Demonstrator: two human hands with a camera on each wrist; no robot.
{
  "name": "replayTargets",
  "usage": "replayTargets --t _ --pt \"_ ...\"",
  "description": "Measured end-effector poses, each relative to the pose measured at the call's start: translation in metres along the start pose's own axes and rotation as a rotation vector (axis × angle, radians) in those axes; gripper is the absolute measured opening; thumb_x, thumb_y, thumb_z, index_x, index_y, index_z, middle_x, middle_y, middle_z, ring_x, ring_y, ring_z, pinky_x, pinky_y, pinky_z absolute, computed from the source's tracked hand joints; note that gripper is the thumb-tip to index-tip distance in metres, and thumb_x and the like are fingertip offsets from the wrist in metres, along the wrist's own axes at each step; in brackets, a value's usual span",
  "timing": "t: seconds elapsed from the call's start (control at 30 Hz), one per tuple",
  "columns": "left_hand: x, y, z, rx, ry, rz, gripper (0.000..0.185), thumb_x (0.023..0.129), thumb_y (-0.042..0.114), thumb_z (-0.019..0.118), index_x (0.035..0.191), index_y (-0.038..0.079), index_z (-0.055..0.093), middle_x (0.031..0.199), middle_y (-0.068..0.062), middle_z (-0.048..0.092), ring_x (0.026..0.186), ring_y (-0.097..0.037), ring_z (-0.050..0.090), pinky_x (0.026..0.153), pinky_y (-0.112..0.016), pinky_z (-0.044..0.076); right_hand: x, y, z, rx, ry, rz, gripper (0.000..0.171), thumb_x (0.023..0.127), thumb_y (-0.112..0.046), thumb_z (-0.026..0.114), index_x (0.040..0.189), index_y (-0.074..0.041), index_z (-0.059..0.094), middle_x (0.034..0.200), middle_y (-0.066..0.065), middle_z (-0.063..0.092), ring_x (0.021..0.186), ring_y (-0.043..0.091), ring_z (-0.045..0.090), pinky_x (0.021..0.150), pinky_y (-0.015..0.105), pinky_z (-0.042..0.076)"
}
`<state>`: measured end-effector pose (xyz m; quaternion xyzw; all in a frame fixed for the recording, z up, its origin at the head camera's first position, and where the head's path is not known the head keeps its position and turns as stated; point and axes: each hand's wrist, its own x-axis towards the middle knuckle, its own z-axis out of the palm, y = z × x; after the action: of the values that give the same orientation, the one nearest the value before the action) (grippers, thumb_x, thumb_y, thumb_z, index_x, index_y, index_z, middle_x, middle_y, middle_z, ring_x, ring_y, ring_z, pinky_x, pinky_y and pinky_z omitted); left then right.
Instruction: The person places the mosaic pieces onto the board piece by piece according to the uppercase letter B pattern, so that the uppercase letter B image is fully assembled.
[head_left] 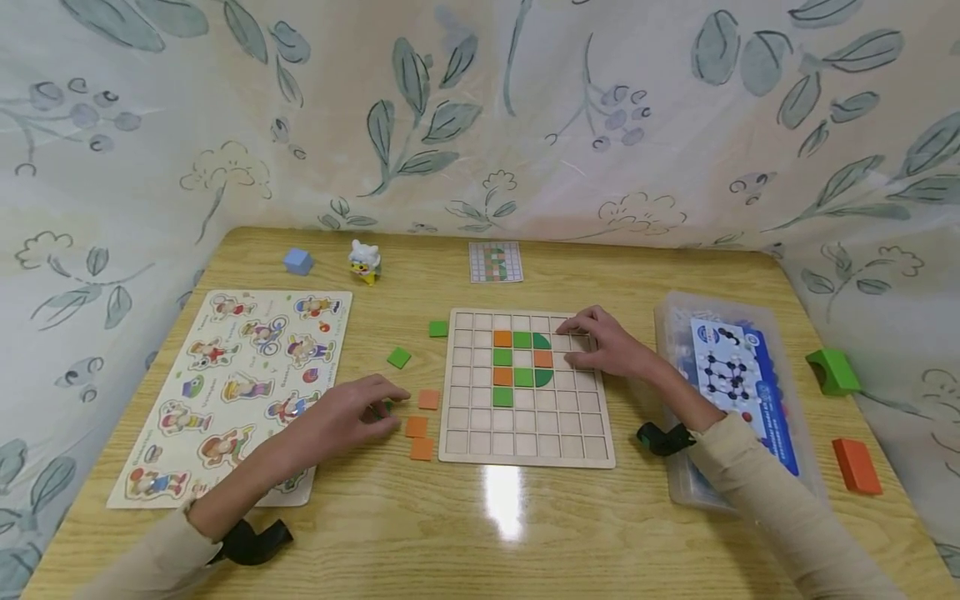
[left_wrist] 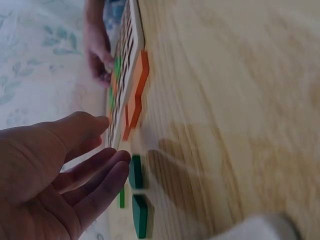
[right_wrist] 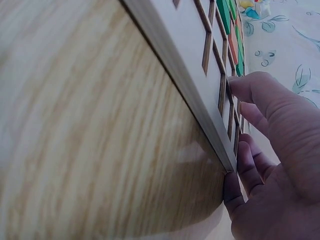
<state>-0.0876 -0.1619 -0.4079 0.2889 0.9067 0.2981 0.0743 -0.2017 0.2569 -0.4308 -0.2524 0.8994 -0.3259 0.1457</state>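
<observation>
Head view: the right hand (head_left: pixel 611 346) rests on the upper right part of the grid board (head_left: pixel 525 433), fingers loosely bent and spread over empty cells just right of the orange and green pattern of tiles (head_left: pixel 521 358) already set in it. The left hand (head_left: pixel 352 415) lies on the table (head_left: pixel 480 533) just left of the board, fingers reaching toward loose tiles: 3 orange tiles (head_left: pixel 418 427) lie between it and the board's edge, and a green tile (head_left: pixel 399 357) sits just beyond its fingertips. Whether it already pinches a piece I cannot tell here. A pattern card (head_left: pixel 495 262) lies well beyond both hands.

Left wrist view: the left hand (left_wrist: pixel 60 180) is spread, palm showing, holding nothing; dark green tiles (left_wrist: pixel 137 192) lie just past its fingertips, orange ones further on beside the board.

Right wrist view: the right hand (right_wrist: pixel 272 165) touches the board's edge (right_wrist: pixel 200 115), fingertips curled against its side, steadying it.

The step in hand looks like choosing the next tile. The next move would call for pinching 1 loose tile and carrying it across to an empty cell beside the pattern.
</observation>
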Motion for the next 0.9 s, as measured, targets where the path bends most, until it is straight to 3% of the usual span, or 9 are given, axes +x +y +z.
replayTargets --t 0.17,0.33,0.9 --pt "0.001 0.003 0.005 -0.089 -0.014 0.065 0.027 0.088 0.015 0.069 0.115 0.010 0.068 0.098 -0.001 0.067 0.078 -0.003 0.059 0.069 -0.022 0.052 0.000 0.000 0.000 -0.006 0.000 0.003 0.039 0.087 -0.017 0.072 0.124 -0.007 0.061 0.115 0.016 0.046 0.101 0.024 0.038 0.085 0.039 0.034" --pt "0.000 0.005 0.006 -0.177 -0.065 0.037 0.028 0.089 0.019 0.070 0.117 0.013 0.067 0.096 0.001 0.066 0.075 0.001 0.056 0.068 -0.022 0.051 0.000 0.001 0.000 -0.007 0.000 0.002 0.039 0.088 -0.018 0.071 0.124 -0.008 0.061 0.116 0.016 0.047 0.102 0.024 0.039 0.086 0.040 0.034" --pt "0.001 0.005 0.012 -0.134 -0.030 0.043 0.027 0.088 0.017 0.071 0.114 0.012 0.069 0.109 -0.001 0.061 0.087 -0.010 0.059 0.072 -0.022 0.052 0.001 -0.001 -0.001 -0.012 0.003 -0.019 0.039 0.087 -0.015 0.071 0.124 -0.006 0.061 0.118 0.017 0.046 0.103 0.025 0.039 0.086 0.040 0.035"
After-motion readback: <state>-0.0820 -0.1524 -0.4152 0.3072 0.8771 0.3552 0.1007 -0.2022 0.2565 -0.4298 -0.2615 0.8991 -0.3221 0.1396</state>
